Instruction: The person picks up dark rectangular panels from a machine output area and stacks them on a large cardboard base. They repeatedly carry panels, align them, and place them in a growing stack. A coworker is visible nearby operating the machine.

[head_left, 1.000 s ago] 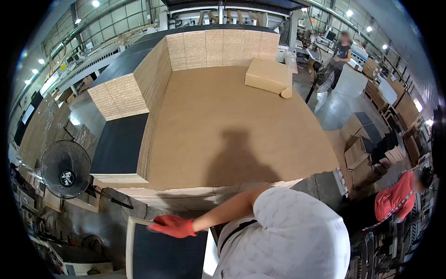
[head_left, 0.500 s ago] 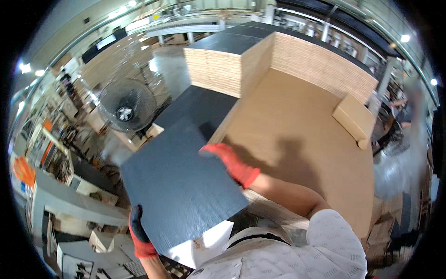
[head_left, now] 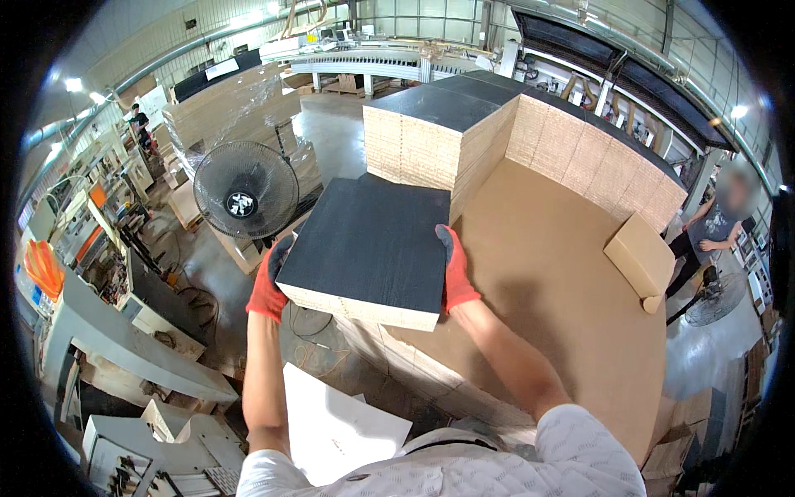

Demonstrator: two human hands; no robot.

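Observation:
A short stack of black-faced boards (head_left: 368,244) with pale layered edges lies between my hands, over the near corner of the cardboard-topped pile. My left hand (head_left: 270,283), in a red glove with dark fingers and palm, presses against the stack's left side. On the opposite side my right hand (head_left: 458,272), gloved the same way, grips the edge with its fingertips near the far right corner. Both hands are closed on the boards; the undersides of the fingers are hidden. Behind stands a taller stack of black-topped boards (head_left: 414,145).
Brown cardboard (head_left: 538,248) covers the pile at right, with a folded cardboard piece (head_left: 639,257) on it. A floor fan (head_left: 246,190) stands at left. White sheet (head_left: 331,427) lies below my arms. Another person (head_left: 719,228) stands at far right.
The black board, tilted close to me before, is now away from me and lies level at the pile. My right hand has gone from its top face to its right side.

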